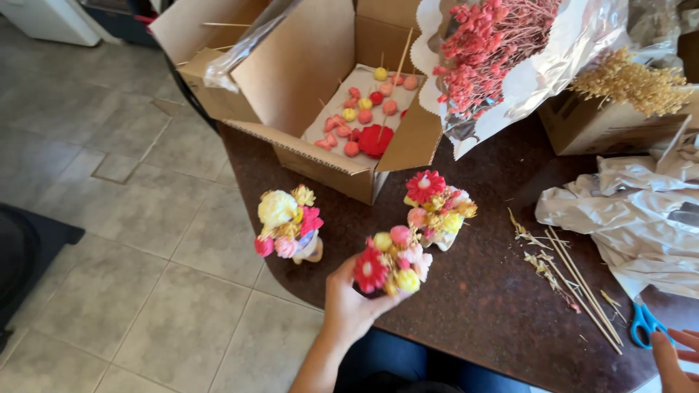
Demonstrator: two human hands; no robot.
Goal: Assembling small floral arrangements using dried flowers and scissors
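My left hand [349, 302] grips a small pot holding a bouquet [392, 260] of red, pink and yellow dried flowers, just above the near edge of the dark brown table [480, 291]. Two similar small bouquets stand on the table: one [287, 222] at the left edge with a pale yellow bloom, and another [438, 207] behind the held bouquet, topped by a red flower. My right hand [673, 360] rests at the lower right corner, fingers apart, holding nothing, beside blue-handled scissors [644, 322].
An open cardboard box [328, 87] holds pink, red and yellow flower heads on sticks. Wrapped pink dried flowers [495, 44], beige dried stems [633, 84] on another box, crumpled paper [633, 211], wooden skewers [582, 287] and stem scraps lie on the table. Tiled floor to the left.
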